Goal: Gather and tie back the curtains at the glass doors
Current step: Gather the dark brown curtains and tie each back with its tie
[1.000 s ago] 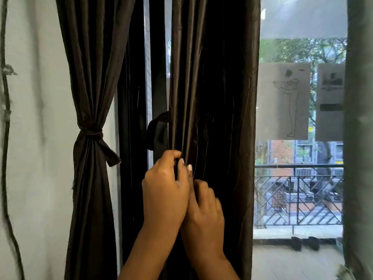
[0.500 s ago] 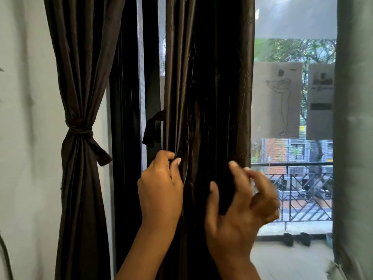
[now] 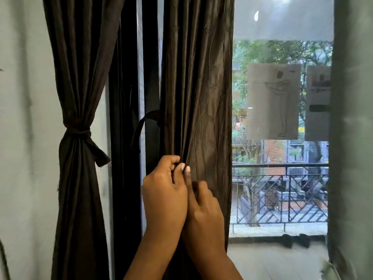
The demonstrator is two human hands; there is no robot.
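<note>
Curtain (image 3: 197, 87) is bunched by the left hand (image 3: 164, 190), fingers curled on its folds for tying, while the right hand (image 3: 203, 211) probably pinches alongside, half hidden.

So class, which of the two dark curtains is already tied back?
The left curtain by the wall: a knotted tie-back cinches it. The middle curtain hangs loose, with the left hand and right hand gathering its folds.

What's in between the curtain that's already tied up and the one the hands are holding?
In the head view, the dark door frame and a thin strip of glass lie between the tied curtain and the loose curtain.
</note>
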